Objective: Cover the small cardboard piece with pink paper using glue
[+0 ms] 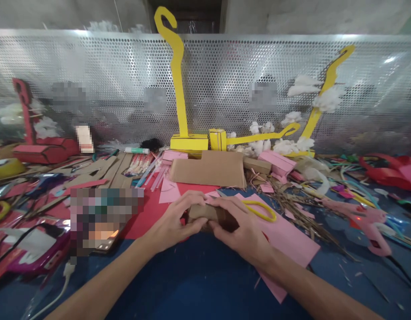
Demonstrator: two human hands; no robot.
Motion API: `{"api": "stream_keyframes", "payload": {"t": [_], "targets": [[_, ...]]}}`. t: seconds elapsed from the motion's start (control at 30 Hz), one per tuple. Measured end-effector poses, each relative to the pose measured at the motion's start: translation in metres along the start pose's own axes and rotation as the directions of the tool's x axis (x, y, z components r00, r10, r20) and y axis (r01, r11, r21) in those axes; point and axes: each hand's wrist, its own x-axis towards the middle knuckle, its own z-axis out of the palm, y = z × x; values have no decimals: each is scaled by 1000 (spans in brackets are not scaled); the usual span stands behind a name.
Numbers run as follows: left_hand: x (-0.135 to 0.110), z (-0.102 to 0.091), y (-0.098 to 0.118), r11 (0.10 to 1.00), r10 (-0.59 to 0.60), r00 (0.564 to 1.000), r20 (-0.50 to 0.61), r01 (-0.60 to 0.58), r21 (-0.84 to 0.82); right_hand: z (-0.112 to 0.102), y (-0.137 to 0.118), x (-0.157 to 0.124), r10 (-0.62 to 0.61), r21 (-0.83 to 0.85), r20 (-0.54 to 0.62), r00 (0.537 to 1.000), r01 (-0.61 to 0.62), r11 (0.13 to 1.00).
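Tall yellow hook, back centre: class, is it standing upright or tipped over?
Upright: the hook rises from its yellow base, with its curved end at the top.

Between the forearms, room opens from the held cardboard toward the worktop's near edge, while a brown panel obstructs toward the far edge.

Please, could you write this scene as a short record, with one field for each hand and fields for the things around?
Left hand: grips small brown cardboard piece
Right hand: grips the same piece, opposite end
Beside right hand: yellow scissor handle, pink paper
Right side: pink glue gun
Behind hands: larger cardboard sheet, upright yellow hooked shape, perforated metal panel
Surface: blue tabletop
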Motion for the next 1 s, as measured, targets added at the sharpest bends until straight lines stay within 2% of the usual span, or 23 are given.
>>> {"api": "stream_keyframes", "payload": {"t": [0.27,0.53,0.73,0.8,1.0], "targets": [[0,1,-3,999,41,999,-8,-40,24,1,0,1,-1,-3,8,1000,1,1000],[0,1,-2,1000,28,1000,-4,-28,6,1,-2,1,-10,-6,4,1000,10,1000],[-5,5,-3,989,-119,993,-4,118,-95,1,-1,2,8,-6,-2,1000,-8,1000],[-6,5,-3,983,-135,991,3,134,-126,1,-1,1,8,-4,-6,1000,-8,1000],[-1,2,-2,1000,2,1000,-11,-2,-27,1,1,0,10,5,-2,1000,-10,1000]]}}
